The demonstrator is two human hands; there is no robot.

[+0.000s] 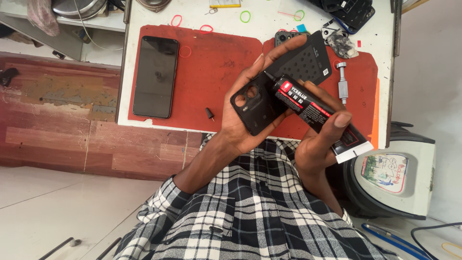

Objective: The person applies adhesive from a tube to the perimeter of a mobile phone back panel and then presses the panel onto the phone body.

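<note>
Head view: the right hand is closed round a black glue tube, fingers wrapped over its middle and thumb on top, with the nozzle tip resting at the upper edge of a black phone back cover. The left hand cradles that cover from below, fingers clamped along its far edge and the palm under it, the camera cut-out facing up. Both are held above the near edge of the red work mat, just over the person's checked shirt.

On the mat to the left lies a dark phone, screen up, well apart from the hands; a small black nozzle cap stands near the mat's front edge. Behind the hands are a perforated black sheet and a metal screw clamp. Coloured rubber bands are scattered on the white table.

As I judge it, too hard a squeeze could flood glue past the rim into the camera opening, and since the cover is held in the air, a slip of the left hand could smear the bead or drip onto the shirt
</note>
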